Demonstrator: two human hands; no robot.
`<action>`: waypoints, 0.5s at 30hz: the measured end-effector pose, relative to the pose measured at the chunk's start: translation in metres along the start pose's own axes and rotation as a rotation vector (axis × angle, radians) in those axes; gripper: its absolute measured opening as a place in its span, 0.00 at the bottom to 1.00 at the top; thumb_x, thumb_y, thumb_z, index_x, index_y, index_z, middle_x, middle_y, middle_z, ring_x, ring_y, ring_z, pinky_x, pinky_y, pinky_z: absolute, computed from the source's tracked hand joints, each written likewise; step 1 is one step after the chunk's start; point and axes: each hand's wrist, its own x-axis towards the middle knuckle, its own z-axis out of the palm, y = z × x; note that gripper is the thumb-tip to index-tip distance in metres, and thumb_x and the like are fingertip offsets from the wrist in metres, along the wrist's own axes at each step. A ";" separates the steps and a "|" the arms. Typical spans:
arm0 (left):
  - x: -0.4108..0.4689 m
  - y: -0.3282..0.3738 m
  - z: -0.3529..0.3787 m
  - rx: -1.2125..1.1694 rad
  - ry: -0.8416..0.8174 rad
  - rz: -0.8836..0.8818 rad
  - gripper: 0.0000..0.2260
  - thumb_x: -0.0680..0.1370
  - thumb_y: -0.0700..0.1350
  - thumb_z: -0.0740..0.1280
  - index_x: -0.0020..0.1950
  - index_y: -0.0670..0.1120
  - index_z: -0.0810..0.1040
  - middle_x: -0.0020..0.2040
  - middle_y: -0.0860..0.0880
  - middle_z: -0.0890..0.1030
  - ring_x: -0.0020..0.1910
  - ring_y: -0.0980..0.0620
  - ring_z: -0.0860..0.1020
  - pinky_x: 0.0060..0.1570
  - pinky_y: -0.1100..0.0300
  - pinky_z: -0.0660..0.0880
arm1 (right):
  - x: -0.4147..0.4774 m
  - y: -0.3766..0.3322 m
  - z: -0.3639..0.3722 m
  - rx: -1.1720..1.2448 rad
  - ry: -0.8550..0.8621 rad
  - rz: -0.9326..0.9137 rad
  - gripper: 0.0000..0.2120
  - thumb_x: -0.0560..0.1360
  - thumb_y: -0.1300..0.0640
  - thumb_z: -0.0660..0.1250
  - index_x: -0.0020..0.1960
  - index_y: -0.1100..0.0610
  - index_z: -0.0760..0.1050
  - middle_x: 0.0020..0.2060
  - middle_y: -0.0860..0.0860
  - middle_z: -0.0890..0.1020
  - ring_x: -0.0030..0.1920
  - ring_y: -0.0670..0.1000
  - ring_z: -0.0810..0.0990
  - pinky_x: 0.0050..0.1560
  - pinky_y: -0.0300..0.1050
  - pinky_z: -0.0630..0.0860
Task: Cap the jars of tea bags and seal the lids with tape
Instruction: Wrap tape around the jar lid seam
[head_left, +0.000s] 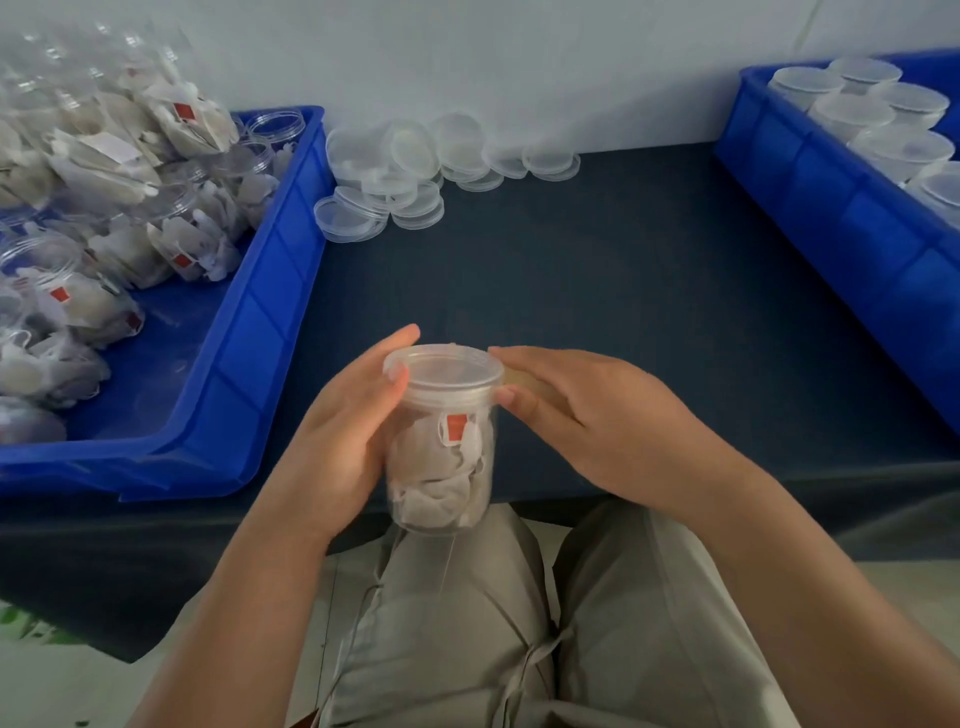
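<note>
Left hand (343, 431), right hand (587, 415) round jar (447, 467) over near edge of table (649, 291)

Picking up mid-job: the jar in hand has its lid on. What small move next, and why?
Probably start taping the lid seam: the left hand grips the jar, the lid sits on, and the right hand touches its rim.

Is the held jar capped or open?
Capped: a clear lid sits flat on the jar. Tape on the rim: cannot tell.
</note>
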 end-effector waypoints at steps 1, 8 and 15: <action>-0.001 -0.001 0.004 0.098 -0.015 0.017 0.45 0.70 0.76 0.72 0.82 0.57 0.67 0.73 0.55 0.78 0.73 0.50 0.77 0.72 0.42 0.74 | 0.000 -0.001 0.001 0.003 0.018 0.010 0.31 0.82 0.30 0.48 0.79 0.40 0.69 0.70 0.37 0.79 0.69 0.40 0.76 0.67 0.44 0.75; 0.002 -0.004 0.031 0.351 0.376 0.145 0.49 0.64 0.75 0.76 0.82 0.62 0.64 0.62 0.80 0.73 0.64 0.75 0.74 0.58 0.71 0.76 | -0.003 -0.016 0.016 -0.023 0.189 0.014 0.27 0.84 0.35 0.53 0.78 0.45 0.71 0.59 0.43 0.84 0.56 0.45 0.83 0.55 0.49 0.81; 0.001 0.000 0.035 0.465 0.379 0.164 0.54 0.57 0.78 0.75 0.80 0.65 0.63 0.60 0.81 0.70 0.62 0.78 0.71 0.50 0.76 0.73 | -0.002 -0.015 0.011 -0.086 0.138 -0.045 0.26 0.84 0.35 0.52 0.76 0.45 0.70 0.58 0.44 0.84 0.55 0.47 0.83 0.54 0.51 0.82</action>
